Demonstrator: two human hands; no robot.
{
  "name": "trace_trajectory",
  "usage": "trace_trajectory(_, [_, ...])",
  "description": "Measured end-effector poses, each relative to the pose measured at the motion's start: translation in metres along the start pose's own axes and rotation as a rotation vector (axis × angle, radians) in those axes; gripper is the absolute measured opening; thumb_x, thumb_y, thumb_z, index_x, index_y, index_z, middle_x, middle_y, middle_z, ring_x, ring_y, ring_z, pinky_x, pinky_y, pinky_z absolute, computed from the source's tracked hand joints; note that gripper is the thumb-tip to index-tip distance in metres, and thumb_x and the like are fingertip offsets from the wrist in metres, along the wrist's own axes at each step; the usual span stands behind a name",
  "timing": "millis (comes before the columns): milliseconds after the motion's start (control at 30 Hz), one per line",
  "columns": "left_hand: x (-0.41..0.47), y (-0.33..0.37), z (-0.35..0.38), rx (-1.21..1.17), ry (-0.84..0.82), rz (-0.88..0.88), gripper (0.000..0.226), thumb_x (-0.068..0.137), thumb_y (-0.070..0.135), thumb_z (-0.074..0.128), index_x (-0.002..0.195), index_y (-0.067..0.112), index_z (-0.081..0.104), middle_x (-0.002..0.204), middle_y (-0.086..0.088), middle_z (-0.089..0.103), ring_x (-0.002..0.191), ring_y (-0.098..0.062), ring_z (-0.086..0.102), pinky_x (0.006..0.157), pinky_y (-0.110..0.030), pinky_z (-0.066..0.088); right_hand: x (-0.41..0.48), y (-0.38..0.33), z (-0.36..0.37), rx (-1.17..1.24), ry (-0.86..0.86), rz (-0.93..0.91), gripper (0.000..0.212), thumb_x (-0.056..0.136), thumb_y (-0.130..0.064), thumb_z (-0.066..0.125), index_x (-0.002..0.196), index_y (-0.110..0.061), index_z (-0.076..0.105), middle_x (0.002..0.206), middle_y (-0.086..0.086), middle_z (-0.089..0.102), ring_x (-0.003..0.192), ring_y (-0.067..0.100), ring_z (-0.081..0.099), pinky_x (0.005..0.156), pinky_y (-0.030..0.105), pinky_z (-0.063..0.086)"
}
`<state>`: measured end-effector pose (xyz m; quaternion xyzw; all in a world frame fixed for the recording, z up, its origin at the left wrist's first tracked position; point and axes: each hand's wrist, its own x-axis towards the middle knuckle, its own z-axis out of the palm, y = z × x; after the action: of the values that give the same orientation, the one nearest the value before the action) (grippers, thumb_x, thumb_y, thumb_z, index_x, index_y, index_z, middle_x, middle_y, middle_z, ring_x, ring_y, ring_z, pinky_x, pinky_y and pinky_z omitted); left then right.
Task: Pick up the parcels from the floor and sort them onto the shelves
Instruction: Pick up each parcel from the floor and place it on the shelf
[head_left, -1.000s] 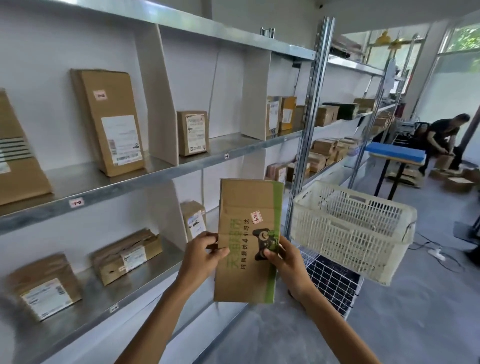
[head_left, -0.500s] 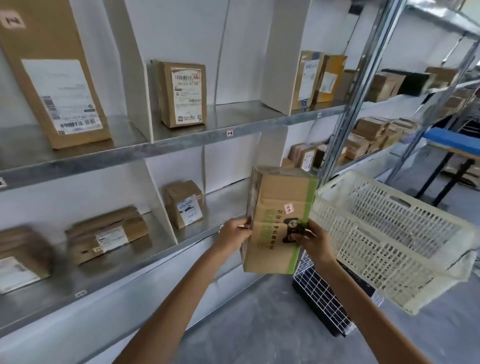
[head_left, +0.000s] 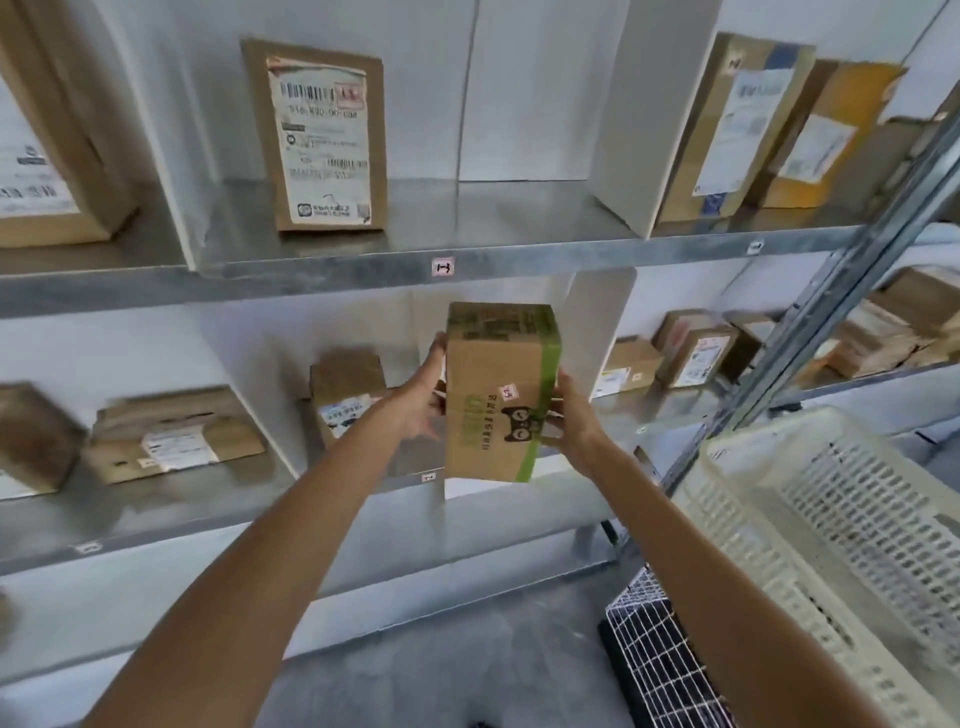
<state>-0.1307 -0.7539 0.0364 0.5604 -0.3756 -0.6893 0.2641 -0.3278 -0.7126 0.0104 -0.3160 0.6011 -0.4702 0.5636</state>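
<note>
A brown cardboard parcel (head_left: 496, 395) with a green edge stripe, a black cat logo and a small pink sticker is held upright in front of the lower shelf (head_left: 218, 519). My left hand (head_left: 423, 392) grips its left side and my right hand (head_left: 569, 415) grips its right side near the logo. The parcel hangs just before a white divider (head_left: 602, 312), between two bays. The upper shelf (head_left: 519, 257) carries a small tag reading 1-3.
Several labelled parcels stand on both shelves; one brown box (head_left: 348, 389) sits just left of my left hand. A cream plastic basket (head_left: 831, 545) hangs off my right forearm. A wire-mesh crate (head_left: 660, 660) stands on the grey floor below. A steel upright (head_left: 852, 265) rises at right.
My view has closed in on the shelves. Both hands have carried the parcel up and forward toward the lower shelf, tilting its top away, so its upper face now shows.
</note>
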Motion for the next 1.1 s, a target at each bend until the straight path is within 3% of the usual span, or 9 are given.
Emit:
trace_trajectory(67, [0.021, 0.005, 0.006, -0.107, 0.042, -0.033, 0.101, 0.056, 0.096, 0.033, 0.106, 0.011, 0.056, 0.114, -0.012, 0.062, 0.1, -0.031, 0.057, 0.065, -0.044, 0.049, 0.028, -0.003, -0.001, 0.022, -0.029, 0.016, 0.056, 0.093, -0.058, 0.036, 0.122, -0.012, 0.052, 0.119, 0.011, 0.059, 0.113, 0.028, 0.054, 0.097, 0.051, 0.045])
trace_trajectory(167, [0.05, 0.0, 0.015, -0.281, 0.122, -0.043, 0.089, 0.068, 0.086, 0.039, 0.108, 0.009, 0.056, 0.11, -0.012, 0.063, 0.101, -0.029, 0.058, 0.074, -0.043, 0.05, 0.065, 0.002, 0.001, 0.072, -0.102, 0.006, 0.042, 0.097, -0.051, 0.033, 0.109, -0.017, 0.056, 0.121, 0.014, 0.06, 0.11, 0.027, 0.057, 0.098, 0.05, 0.045])
trace_trajectory(300, [0.084, -0.016, 0.032, -0.407, 0.282, 0.078, 0.059, 0.085, 0.069, 0.037, 0.08, 0.019, 0.068, 0.076, -0.004, 0.074, 0.071, -0.019, 0.068, 0.06, -0.03, 0.046, 0.104, 0.012, 0.001, 0.111, -0.097, -0.017, 0.033, 0.099, -0.043, 0.032, 0.106, -0.016, 0.05, 0.103, 0.011, 0.06, 0.09, 0.022, 0.061, 0.074, 0.035, 0.052])
trace_trajectory(433, [0.109, -0.023, 0.039, -0.505, 0.309, 0.168, 0.058, 0.088, 0.065, 0.039, 0.067, 0.026, 0.076, 0.08, -0.001, 0.076, 0.074, -0.018, 0.072, 0.069, -0.034, 0.05, 0.138, 0.012, 0.0, 0.141, -0.106, -0.029, 0.027, 0.101, -0.033, 0.034, 0.106, -0.01, 0.048, 0.099, 0.013, 0.056, 0.082, 0.019, 0.058, 0.07, 0.032, 0.048])
trace_trajectory(533, [0.122, -0.02, 0.038, -0.507, 0.338, 0.231, 0.053, 0.086, 0.065, 0.041, 0.08, 0.022, 0.072, 0.096, -0.008, 0.074, 0.095, -0.028, 0.067, 0.089, -0.047, 0.05, 0.155, 0.009, 0.002, 0.148, -0.129, -0.056, 0.029, 0.101, -0.036, 0.035, 0.105, -0.01, 0.047, 0.09, 0.007, 0.06, 0.076, 0.016, 0.062, 0.063, 0.029, 0.05])
trace_trajectory(633, [0.125, -0.015, 0.037, -0.466, 0.379, 0.243, 0.053, 0.087, 0.064, 0.043, 0.084, 0.016, 0.067, 0.086, -0.006, 0.075, 0.088, -0.025, 0.068, 0.08, -0.041, 0.053, 0.163, 0.013, 0.003, 0.099, -0.136, -0.084, 0.037, 0.101, -0.041, 0.033, 0.111, -0.008, 0.047, 0.094, 0.007, 0.063, 0.078, 0.015, 0.067, 0.063, 0.028, 0.055])
trace_trajectory(700, [0.122, -0.018, 0.034, -0.441, 0.377, 0.216, 0.053, 0.089, 0.063, 0.04, 0.092, 0.016, 0.066, 0.097, -0.005, 0.074, 0.095, -0.023, 0.065, 0.075, -0.034, 0.05, 0.161, 0.024, -0.001, 0.021, -0.115, -0.08, 0.044, 0.101, -0.041, 0.03, 0.115, -0.003, 0.047, 0.105, 0.016, 0.062, 0.093, 0.025, 0.064, 0.082, 0.042, 0.054])
trace_trajectory(833, [0.088, -0.064, 0.015, -0.459, 0.369, 0.14, 0.076, 0.09, 0.066, 0.028, 0.147, 0.017, 0.025, 0.157, -0.004, 0.018, 0.143, -0.021, 0.023, 0.117, -0.035, 0.018, 0.138, 0.063, -0.015, -0.087, 0.036, -0.012, 0.046, 0.099, -0.048, 0.028, 0.123, -0.015, 0.049, 0.118, 0.006, 0.056, 0.111, 0.025, 0.052, 0.099, 0.04, 0.04])
trace_trajectory(1100, [-0.053, -0.207, -0.081, -0.36, 0.658, 0.103, 0.054, 0.101, 0.036, 0.023, 0.147, 0.007, 0.025, 0.155, -0.008, 0.024, 0.143, -0.021, 0.022, 0.116, -0.035, 0.013, 0.048, 0.135, 0.051, -0.5, -0.146, 0.031, 0.042, 0.102, -0.03, 0.032, 0.131, -0.005, 0.048, 0.136, 0.017, 0.05, 0.119, 0.031, 0.049, 0.105, 0.041, 0.034])
